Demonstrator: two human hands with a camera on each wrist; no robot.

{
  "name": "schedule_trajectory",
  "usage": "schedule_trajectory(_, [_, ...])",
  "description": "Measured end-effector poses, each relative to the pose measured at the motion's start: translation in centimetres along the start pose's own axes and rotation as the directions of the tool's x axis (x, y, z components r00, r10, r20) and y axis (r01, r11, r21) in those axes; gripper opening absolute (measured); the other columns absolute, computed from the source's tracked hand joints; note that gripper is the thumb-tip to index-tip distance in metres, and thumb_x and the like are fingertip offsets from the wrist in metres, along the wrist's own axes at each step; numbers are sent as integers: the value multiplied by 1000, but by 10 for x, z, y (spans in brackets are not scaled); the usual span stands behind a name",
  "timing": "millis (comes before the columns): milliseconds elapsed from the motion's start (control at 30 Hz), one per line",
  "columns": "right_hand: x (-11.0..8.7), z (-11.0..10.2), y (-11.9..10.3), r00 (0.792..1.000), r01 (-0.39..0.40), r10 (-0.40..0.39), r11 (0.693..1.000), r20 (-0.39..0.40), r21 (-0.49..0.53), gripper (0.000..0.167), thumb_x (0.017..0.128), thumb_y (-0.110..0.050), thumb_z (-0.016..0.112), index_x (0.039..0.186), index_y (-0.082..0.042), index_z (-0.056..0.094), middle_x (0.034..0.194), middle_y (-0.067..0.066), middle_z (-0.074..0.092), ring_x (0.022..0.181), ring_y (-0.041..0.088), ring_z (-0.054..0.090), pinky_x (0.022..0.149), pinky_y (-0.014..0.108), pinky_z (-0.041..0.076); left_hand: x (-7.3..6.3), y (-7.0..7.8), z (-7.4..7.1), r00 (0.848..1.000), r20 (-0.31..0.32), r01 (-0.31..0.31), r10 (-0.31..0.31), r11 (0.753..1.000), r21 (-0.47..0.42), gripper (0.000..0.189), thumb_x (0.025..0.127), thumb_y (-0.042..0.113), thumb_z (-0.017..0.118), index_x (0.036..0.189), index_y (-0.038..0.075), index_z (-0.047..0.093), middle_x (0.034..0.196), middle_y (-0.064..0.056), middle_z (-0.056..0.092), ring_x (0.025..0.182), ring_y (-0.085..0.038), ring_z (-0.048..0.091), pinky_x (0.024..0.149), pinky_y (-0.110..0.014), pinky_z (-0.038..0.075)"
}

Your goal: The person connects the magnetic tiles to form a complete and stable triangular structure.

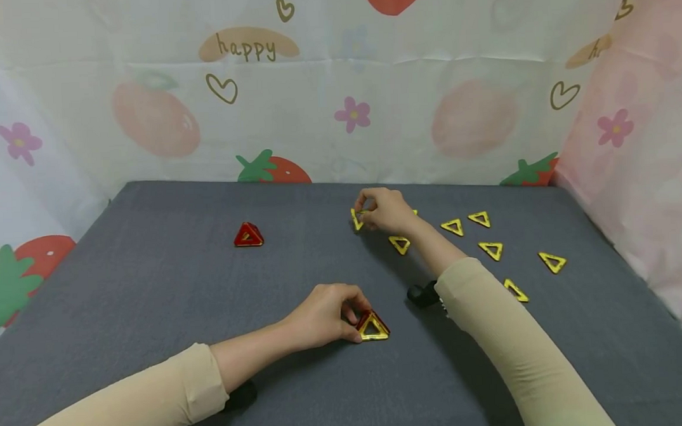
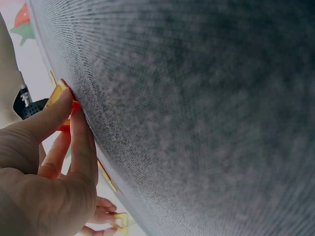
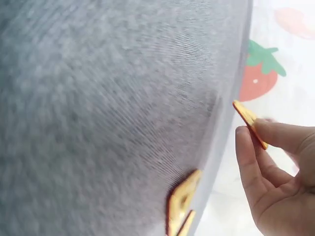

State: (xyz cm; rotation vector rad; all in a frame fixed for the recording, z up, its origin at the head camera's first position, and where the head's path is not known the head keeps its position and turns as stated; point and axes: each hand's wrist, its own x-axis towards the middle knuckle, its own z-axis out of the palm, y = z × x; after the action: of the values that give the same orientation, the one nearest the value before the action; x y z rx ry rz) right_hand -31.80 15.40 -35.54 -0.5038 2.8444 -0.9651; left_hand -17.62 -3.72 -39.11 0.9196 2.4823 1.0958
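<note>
Near the front middle of the table, my left hand (image 1: pixel 322 315) holds a small red and yellow magnetic triangle build (image 1: pixel 375 337) between thumb and fingers. One yellow open-centred face of it points towards me, with red sides behind. In the left wrist view, the thumb and fingers cover part of this build (image 2: pixel 55 94). Farther back, my right hand (image 1: pixel 389 211) pinches one yellow triangle tile (image 1: pixel 355 221) by its edge. The right wrist view shows that tile (image 3: pixel 248 120) raised above the cloth, its thin edge red, between thumb and fingers.
A red pyramid (image 1: pixel 241 236) of tiles stands at the back left on the grey cloth (image 1: pixel 166 278). Several yellow triangle tiles lie flat on the right, among them one under the right wrist (image 1: pixel 400 245) and one far right (image 1: pixel 552 262). A printed curtain (image 1: pixel 314 112) hangs behind.
</note>
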Motion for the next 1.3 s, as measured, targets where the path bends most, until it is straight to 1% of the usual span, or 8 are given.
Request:
schedule_trajectory(133, [-8, -9, -3, 1000, 22, -22, 998, 0, 58, 19, 97, -14, 60, 111, -9, 71, 101, 13, 74, 87, 29, 71, 76, 36, 58, 0, -1, 0, 1000, 0, 1, -1, 1000, -4, 36, 72, 6, 86, 104, 12, 71, 101, -6, 72, 81, -10, 66, 68, -17, 53])
schedule_trajectory(367, [-28, -28, -6, 995, 97, -98, 989, 1, 110, 25, 91, -14, 71, 116, -11, 71, 104, 11, 71, 94, 28, 68, 85, 46, 57, 0, -1, -1, 1000, 4, -6, 7, 1000, -6, 35, 72, 6, 86, 104, 11, 71, 101, -5, 72, 81, -9, 66, 69, -17, 53])
schedule_trajectory(567, [-49, -43, -12, 982, 170, -180, 973, 50, 157, 17, 94, -14, 68, 109, -12, 73, 97, 10, 75, 83, 26, 70, 76, 37, 60, 0, 0, 0, 1000, 3, -3, 3, 1000, -7, 35, 72, 6, 86, 103, 11, 71, 100, -5, 72, 80, -10, 65, 68, -17, 53])
schedule_trajectory(667, [-62, -46, -16, 973, 211, -222, 969, 70, 130, 14, 93, -20, 69, 105, -18, 76, 94, 5, 76, 76, 22, 69, 70, 33, 59, 0, 0, 0, 1000, 1, -4, 4, 1000, -7, 35, 72, 5, 86, 103, 11, 71, 100, -5, 72, 80, -10, 65, 68, -17, 53])
schedule_trajectory(867, [-89, -43, -25, 948, 311, -312, 950, 53, 31, 13, 87, -25, 75, 100, -26, 78, 99, -5, 72, 77, 15, 65, 65, 28, 53, -1, 1, 0, 1000, -1, -2, 2, 1000, 4, 35, 72, 6, 86, 103, 11, 71, 100, -5, 72, 80, -10, 66, 69, -17, 53])
schedule_trajectory(1000, [-106, -36, -25, 934, 346, -349, 937, 71, 53, 14, 87, -23, 75, 101, -27, 77, 100, -7, 74, 82, 8, 66, 68, 26, 55, -1, 0, 0, 1000, -1, -4, 4, 1000, 7, 35, 73, 6, 86, 104, 10, 71, 101, -6, 72, 80, -10, 66, 69, -17, 53])
schedule_trajectory(1167, [-123, -25, -22, 908, 389, -398, 917, 131, 86, 17, 87, -23, 74, 105, -24, 76, 102, -7, 75, 83, 2, 68, 72, 28, 58, -1, -1, 0, 1000, -5, -20, 20, 1000, 11, 35, 73, 7, 87, 103, 9, 70, 103, -7, 72, 80, -10, 66, 68, -17, 53])
schedule_trajectory(1300, [-133, -17, -21, 890, 405, -418, 908, 182, 103, 18, 85, -23, 77, 102, -20, 73, 94, -6, 76, 80, 1, 69, 74, 26, 59, 0, -1, 1, 1000, -13, -24, 24, 1000, 6, 33, 72, 6, 87, 100, 8, 69, 101, -7, 72, 78, -9, 66, 67, -17, 53])
